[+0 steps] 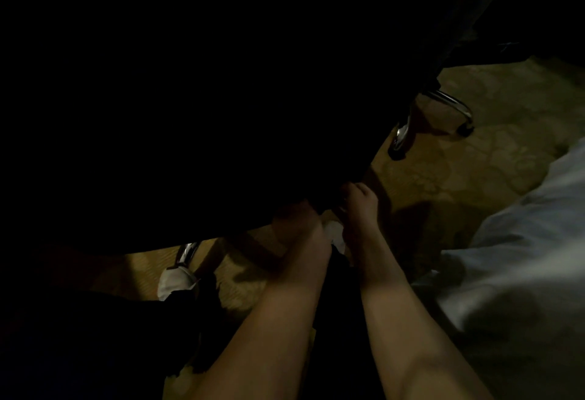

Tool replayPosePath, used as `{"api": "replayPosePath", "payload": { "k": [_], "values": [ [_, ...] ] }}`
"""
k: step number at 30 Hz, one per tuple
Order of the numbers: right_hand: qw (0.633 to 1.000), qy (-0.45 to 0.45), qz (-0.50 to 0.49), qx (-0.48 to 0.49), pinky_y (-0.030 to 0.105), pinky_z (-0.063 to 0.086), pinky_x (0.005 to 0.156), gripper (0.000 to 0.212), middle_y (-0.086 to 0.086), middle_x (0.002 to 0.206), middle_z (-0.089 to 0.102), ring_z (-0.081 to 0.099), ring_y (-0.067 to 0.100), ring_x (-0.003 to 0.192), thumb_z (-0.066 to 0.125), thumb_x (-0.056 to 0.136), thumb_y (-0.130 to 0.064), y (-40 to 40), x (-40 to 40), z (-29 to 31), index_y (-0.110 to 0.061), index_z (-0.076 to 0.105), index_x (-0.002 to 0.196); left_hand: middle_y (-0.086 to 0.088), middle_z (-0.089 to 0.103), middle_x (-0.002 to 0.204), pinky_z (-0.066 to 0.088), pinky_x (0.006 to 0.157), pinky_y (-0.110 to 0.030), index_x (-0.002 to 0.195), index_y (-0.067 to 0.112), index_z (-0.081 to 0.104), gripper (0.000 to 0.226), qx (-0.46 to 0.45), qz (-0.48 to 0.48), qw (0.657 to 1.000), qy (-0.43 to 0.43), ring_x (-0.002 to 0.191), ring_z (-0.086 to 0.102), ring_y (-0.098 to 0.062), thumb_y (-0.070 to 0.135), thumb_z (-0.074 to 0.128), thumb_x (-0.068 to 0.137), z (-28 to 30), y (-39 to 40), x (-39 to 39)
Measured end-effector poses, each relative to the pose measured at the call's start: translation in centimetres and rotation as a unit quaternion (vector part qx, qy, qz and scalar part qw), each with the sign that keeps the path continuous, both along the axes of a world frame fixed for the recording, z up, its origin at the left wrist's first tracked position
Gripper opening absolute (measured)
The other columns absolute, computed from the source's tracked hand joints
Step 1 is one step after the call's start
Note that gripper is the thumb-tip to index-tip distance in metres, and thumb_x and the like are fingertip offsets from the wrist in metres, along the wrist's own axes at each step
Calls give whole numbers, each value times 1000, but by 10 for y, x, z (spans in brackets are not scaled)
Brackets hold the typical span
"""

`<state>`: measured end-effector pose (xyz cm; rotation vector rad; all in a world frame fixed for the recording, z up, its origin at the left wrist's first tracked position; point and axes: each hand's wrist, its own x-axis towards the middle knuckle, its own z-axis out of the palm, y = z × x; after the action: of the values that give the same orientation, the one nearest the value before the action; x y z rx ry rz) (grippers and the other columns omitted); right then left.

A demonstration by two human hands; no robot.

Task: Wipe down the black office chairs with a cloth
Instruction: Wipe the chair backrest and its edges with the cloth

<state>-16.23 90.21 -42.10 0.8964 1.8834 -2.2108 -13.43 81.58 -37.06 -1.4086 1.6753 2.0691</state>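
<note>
Both hands (329, 219) apparently curled on crumpled white cloth (335, 235) against dark, featureless black chair (190, 98) edge.

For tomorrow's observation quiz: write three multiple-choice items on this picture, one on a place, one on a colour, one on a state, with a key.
1. Where is the cloth?
A. between the two hands
B. on the carpet
C. on the bedding

2. What colour is the cloth?
A. red
B. white
C. green

3. How is the right hand?
A. flat, open on the floor
B. curled at the chair edge
C. out of view

Key: A, it shows between the left hand and the right; B, it is pale white; B, its fingers bend at the dark seat edge.
</note>
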Motion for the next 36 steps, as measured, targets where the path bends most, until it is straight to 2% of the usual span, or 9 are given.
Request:
{"api": "replayPosePath", "payload": {
  "k": [4,7,9,13,18,22,27,31,36],
  "values": [
    [998,60,24,2,19,49,65,17,6,107,63,63,12,89,50,100,-15,11,-6,3,-12,64,109,-16,45,147,34,107,-34,144,2,41,43,-104,-88,990,-26,136,42,-30,23,40,107,9,1,-4],
    [996,63,62,25,29,54,80,24,11,135,53,59,26,114,57,95,-28,19,-8,-1,-15,66,113,-18,50,141,42,104,-40,141,2,44,44,-123,-111,985,-40,130,48,-33,26,46,105,9,0,-6],
    [992,67,88,55,39,55,92,52,13,147,39,52,31,125,63,83,-43,29,-9,-6,-9,62,123,-15,52,138,42,94,-33,139,3,46,43,-105,-83,990,-37,128,50,-30,27,50,103,7,0,-8],
    [981,131,135,57,46,46,106,68,-10,162,10,36,22,140,66,81,-42,39,-16,-3,-17,50,142,-16,53,139,44,94,-32,137,3,51,40,-65,-52,995,-45,128,51,-31,24,48,104,9,-1,-12],
    [976,110,178,67,45,46,106,79,-8,160,19,40,21,138,68,77,-45,52,-27,-5,-13,45,146,-19,55,138,46,94,-33,134,-3,53,38,-21,-37,999,-31,129,51,-36,15,54,100,4,5,-17],
    [977,120,146,95,19,52,88,53,-12,154,29,42,9,131,61,95,-29,48,-12,-14,-12,48,143,-14,60,128,50,97,-40,129,3,55,36,-57,-33,997,-50,117,59,-30,28,51,102,-14,13,-15],
    [981,91,134,104,19,54,73,32,2,135,51,61,19,110,59,95,-12,43,14,-25,-3,60,125,-9,56,121,50,99,-46,126,13,50,25,145,117,980,76,111,56,-27,7,49,101,-28,16,13],
    [985,22,169,17,19,51,59,15,9,91,67,68,7,71,55,95,0,36,31,-9,-4,65,106,-10,59,120,53,76,-28,129,9,50,28,187,146,965,111,100,61,-20,5,46,101,-33,11,38],
    [993,-35,111,3,31,54,69,20,12,99,70,69,26,92,56,94,-1,8,49,-11,-7,65,111,-7,54,88,48,54,-23,112,9,51,17,189,127,967,111,72,54,-15,1,42,100,-26,-4,46]
  ]
}}
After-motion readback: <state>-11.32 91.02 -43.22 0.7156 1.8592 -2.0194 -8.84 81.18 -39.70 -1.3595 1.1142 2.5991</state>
